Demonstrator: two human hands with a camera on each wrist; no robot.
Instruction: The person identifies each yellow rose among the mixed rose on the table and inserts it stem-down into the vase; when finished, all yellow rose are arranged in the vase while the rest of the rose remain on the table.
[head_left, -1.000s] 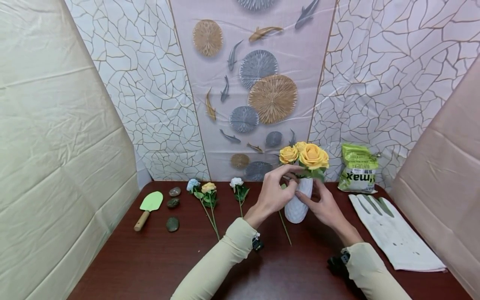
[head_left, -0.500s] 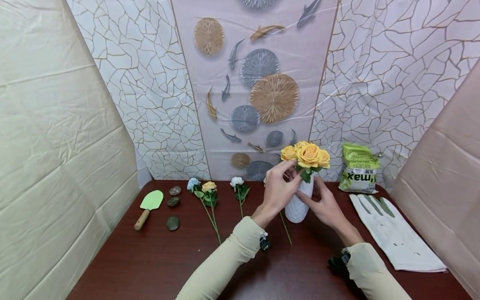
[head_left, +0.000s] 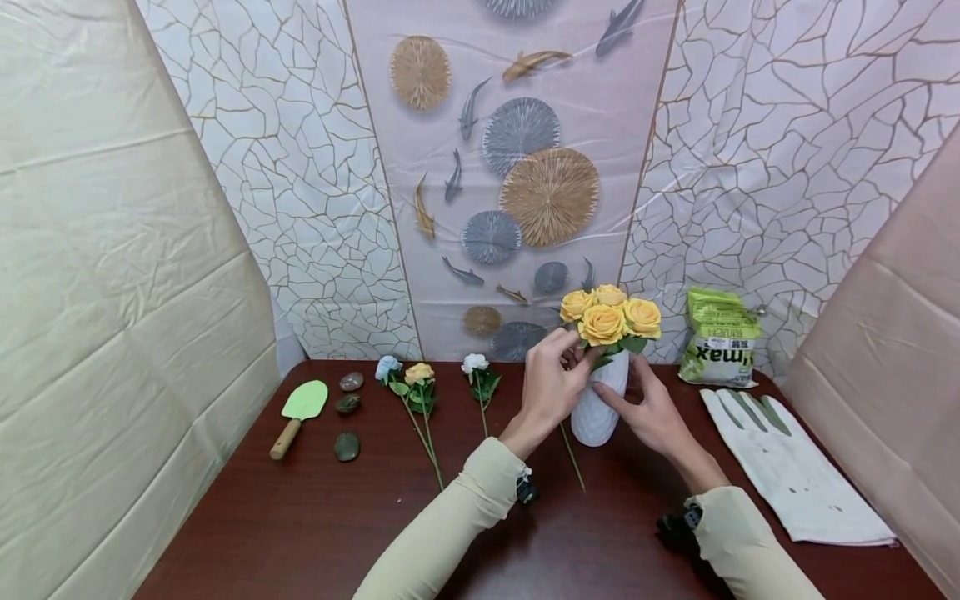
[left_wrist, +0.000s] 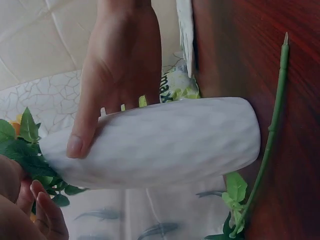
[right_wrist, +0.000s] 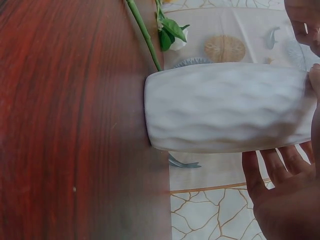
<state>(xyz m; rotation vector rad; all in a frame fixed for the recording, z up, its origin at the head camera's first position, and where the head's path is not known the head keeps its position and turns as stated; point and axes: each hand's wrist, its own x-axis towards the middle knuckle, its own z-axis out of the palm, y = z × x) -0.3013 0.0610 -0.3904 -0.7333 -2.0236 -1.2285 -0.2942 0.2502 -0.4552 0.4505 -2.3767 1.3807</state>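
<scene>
Right of frame centre the white vase (head_left: 595,421) stands near upright, right hand (head_left: 653,412) gripping its side — left hand (head_left: 553,380), nearer its top, pinching just under the yellow roses (head_left: 602,324).

Pinch on the left, wrap on the right

The left arm (head_left: 435,542) slants far and rightward, its pale sleeve (head_left: 491,475) ending short of the bare wrist (head_left: 517,435). The left grip (head_left: 553,382) sits higher, fingers bent and drawn toward the thumb in a pinch. The right arm (head_left: 753,542) slants far and leftward. The right grip (head_left: 651,412) curves round, thumb laid along the near side, fingers spread slightly behind.
</scene>
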